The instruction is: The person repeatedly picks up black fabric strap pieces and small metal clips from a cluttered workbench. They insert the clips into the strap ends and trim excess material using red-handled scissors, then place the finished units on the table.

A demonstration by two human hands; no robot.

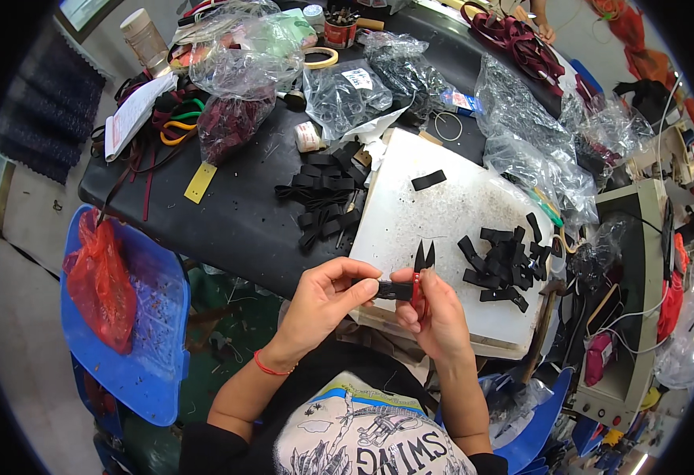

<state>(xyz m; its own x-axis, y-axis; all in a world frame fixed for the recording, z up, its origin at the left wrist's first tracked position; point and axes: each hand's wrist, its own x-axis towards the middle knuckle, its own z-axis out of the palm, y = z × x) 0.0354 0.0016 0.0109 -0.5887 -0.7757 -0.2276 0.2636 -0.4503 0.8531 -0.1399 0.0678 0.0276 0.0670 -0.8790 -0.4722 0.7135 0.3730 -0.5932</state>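
Over the near edge of a white board (398, 229), my left hand (325, 294) pinches one end of a short black elastic strip (393, 290) between thumb and fingertips. My right hand (442, 315) is closed around small scissors (420, 279) with red handles. Their dark blades point away from me and stand slightly apart. The strip's other end meets the right fingers beside the handle. A loose heap of short black strips (505, 265) lies on the board's right side. One single strip (428, 180) rests near the far edge. Folded black bands (323, 190) are piled left of the board.
Clear plastic bags (347, 95), a tape roll (321, 58) and a small white jar (308, 137) crowd the black table (236, 214). Green-handled scissors (547, 207) lie at the board's right. A blue chair (153, 348) holds a red bag (105, 289). Another person's hand (547, 33) shows far right.
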